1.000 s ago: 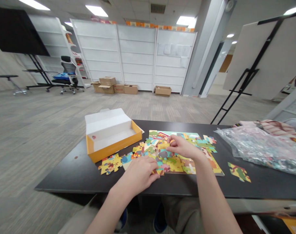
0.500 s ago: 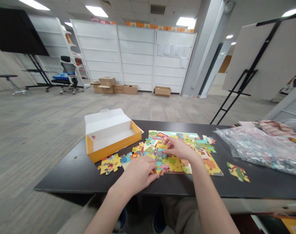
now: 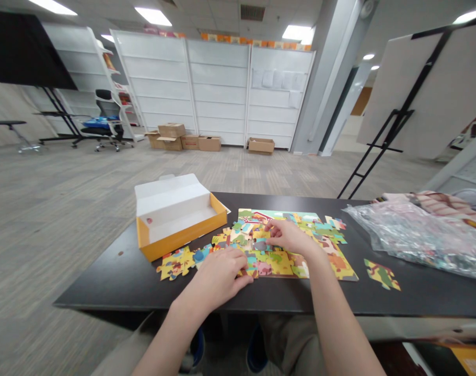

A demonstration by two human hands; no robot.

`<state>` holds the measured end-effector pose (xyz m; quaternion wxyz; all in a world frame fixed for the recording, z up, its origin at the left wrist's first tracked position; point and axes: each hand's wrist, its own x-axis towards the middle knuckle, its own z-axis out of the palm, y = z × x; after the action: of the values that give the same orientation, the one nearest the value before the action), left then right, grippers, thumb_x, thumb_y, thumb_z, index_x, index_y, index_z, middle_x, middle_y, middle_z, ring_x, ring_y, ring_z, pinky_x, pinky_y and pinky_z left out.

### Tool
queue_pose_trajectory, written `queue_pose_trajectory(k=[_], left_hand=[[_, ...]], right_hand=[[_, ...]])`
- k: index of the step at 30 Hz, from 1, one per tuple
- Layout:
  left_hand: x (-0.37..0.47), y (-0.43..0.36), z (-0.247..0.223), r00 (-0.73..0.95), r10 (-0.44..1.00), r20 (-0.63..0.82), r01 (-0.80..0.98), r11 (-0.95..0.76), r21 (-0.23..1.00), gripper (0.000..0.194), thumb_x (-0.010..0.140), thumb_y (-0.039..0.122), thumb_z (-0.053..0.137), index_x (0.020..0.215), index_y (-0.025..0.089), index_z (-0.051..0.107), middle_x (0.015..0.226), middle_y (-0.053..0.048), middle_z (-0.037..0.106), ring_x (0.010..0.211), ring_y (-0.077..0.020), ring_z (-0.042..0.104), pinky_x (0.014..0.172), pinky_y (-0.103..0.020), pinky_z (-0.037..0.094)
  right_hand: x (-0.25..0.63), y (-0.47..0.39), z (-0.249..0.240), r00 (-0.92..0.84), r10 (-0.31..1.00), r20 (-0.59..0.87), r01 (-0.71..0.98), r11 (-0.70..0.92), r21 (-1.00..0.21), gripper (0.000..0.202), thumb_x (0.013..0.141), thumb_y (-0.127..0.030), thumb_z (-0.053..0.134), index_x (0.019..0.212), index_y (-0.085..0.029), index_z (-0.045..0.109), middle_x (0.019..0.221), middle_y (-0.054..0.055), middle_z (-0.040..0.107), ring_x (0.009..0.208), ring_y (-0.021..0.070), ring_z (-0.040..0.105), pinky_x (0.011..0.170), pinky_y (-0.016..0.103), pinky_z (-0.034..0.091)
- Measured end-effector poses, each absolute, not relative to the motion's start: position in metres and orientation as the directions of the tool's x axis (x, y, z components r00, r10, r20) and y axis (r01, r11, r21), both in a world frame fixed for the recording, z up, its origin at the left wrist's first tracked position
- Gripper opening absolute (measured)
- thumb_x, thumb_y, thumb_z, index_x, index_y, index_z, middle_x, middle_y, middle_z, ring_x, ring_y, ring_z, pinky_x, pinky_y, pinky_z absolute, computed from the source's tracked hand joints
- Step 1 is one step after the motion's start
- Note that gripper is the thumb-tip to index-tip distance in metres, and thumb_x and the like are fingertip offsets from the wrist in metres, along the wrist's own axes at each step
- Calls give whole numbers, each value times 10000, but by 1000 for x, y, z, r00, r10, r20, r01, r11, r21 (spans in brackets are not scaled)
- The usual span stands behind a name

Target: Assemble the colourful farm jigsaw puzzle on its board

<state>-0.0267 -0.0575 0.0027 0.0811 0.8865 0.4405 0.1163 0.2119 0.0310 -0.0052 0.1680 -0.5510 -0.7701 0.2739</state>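
A jigsaw puzzle (image 3: 282, 263) of colourful cartoon pieces lies on the dark table, partly joined on its flat backing board (image 3: 349, 274). My left hand (image 3: 224, 271) is at the puzzle's near left edge, fingers curled down and closed over a puzzle piece (image 3: 252, 265) that they partly cover. Over the middle of the puzzle, my right hand (image 3: 290, 237) reaches in, thumb and fingers bent on a grey-blue puzzle piece (image 3: 260, 244). Its fingertips hide part of the contact. Loose pieces (image 3: 177, 262) lie left of my left hand, and another piece (image 3: 382, 274) lies apart on the right.
An open yellow box (image 3: 183, 235) with a white inside stands at the table's left. A clear plastic bag (image 3: 414, 235) lies on the right side of the black table (image 3: 116, 282). Beyond are cardboard boxes (image 3: 171, 137), white shelving panels and an easel stand (image 3: 394, 130).
My left hand has shifted slightly left and away from me, with the piece under its fingers. My right hand has moved very slightly right, still at the middle of the puzzle.
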Motion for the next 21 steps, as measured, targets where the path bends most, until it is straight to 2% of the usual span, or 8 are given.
queue_pose_trajectory(k=[6,12,17,21], left_hand=[[-26,-56,2,577,803,150,772,-596,221,226,910,389,664,794,194,662,896,-42,702,889,-221,654,774,-314,480],[-28,-51,-2,561,802,205,773,-596,219,236,967,374,577,835,201,668,924,-41,704,934,-223,649,843,-339,495],[-41,-38,-4,379,870,314,876,-447,180,113,959,259,578,986,212,677,1050,-54,713,1007,-240,638,866,-362,499],[-42,-29,-5,303,894,331,908,-376,184,149,956,262,573,1061,200,659,1101,-72,705,1044,-251,625,895,-375,497]], right_hand=[[212,34,-11,-309,951,-18,770,239,-592,257,770,-227,715,1019,-194,663,747,-7,656,670,154,611,609,246,421],[214,36,-14,-312,950,-11,775,248,-581,254,769,-224,721,1018,-190,679,773,8,679,693,165,633,652,257,442],[214,37,-16,-302,953,-7,772,241,-588,226,760,-217,720,982,-192,687,792,21,693,728,180,656,664,257,454],[215,39,-18,-298,955,-3,782,243,-574,255,761,-237,727,1011,-198,700,783,22,702,705,182,652,649,262,448]])
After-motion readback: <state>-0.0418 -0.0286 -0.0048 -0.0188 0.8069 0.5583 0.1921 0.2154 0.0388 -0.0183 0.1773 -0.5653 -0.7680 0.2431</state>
